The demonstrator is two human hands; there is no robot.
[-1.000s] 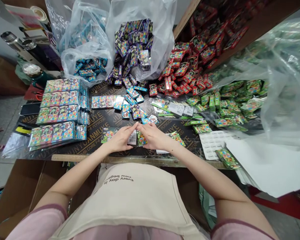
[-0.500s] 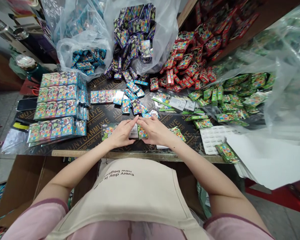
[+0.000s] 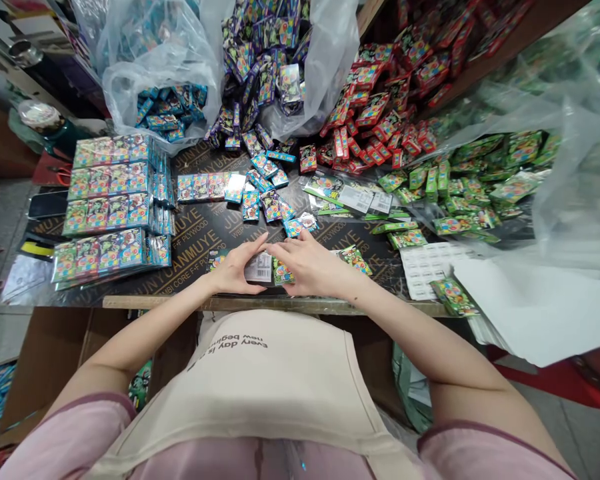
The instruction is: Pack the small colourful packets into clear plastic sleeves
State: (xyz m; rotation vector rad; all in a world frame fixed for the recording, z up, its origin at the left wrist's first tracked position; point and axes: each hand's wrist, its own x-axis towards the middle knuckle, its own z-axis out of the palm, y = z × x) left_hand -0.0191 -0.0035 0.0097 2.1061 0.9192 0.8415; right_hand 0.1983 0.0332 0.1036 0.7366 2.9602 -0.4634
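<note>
My left hand (image 3: pixel 236 268) curves its thumb and fingers around a flat printed card (image 3: pixel 215 260) at the table's front edge. A white barcode label (image 3: pixel 260 269) shows on it between my hands. Fingers of my right hand (image 3: pixel 310 265) close over a small green box (image 3: pixel 282 272) beside that label, partly hiding it. More green printed packaging (image 3: pixel 355 259) lies to the right, partly behind my right wrist. Just beyond my fingertips are several small blue boxes (image 3: pixel 251 206) and a purple box (image 3: pixel 271 205).
Stacked multicoloured packs (image 3: pixel 105 207) stand at left beside a short row of boxes (image 3: pixel 203 187). Bags hold blue boxes (image 3: pixel 170 110) and purple boxes (image 3: pixel 265 60). Red boxes (image 3: pixel 375 113), green boxes (image 3: pixel 460 193), labelled packets (image 3: pixel 355 199), a sticker sheet (image 3: pixel 425 270) and white paper (image 3: pixel 530 313) lie rightward.
My left thumb and index finger have drawn slightly away from my right hand's fingertips. More of the label and green box shows between my hands. The view has shifted slightly.
</note>
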